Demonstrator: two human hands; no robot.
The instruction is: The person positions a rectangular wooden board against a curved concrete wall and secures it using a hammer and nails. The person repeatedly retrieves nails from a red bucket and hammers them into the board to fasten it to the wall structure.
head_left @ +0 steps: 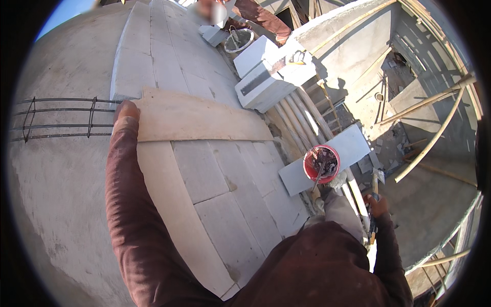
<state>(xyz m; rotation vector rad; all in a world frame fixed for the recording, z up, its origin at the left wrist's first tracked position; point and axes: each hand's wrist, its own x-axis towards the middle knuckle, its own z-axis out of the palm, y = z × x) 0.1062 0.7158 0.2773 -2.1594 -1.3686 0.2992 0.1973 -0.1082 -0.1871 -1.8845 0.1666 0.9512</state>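
Note:
My left hand [126,110] is closed over the upper end of a flat tan panel [204,116], which lies against the pale block wall [225,204]. Right beside the hand, a rebar cage [61,118] of long bars and thin ties sticks out. Low on the right, my right hand [378,204] is wrapped round a tool [375,189] with a yellowish part and a pale end. Its exact kind is too small to make out. Between my body and the wall, a red bucket [321,163] with dark contents and a thin rod stands on a pale grey board [353,147].
Another person's sleeve [263,19] shows at the top, near a second bucket [239,40]. Large white blocks [276,71] sit on scaffold poles [299,120]. Beyond the scaffold edge, a lower room's floor [394,138] lies far below, crossed by wooden poles [434,138].

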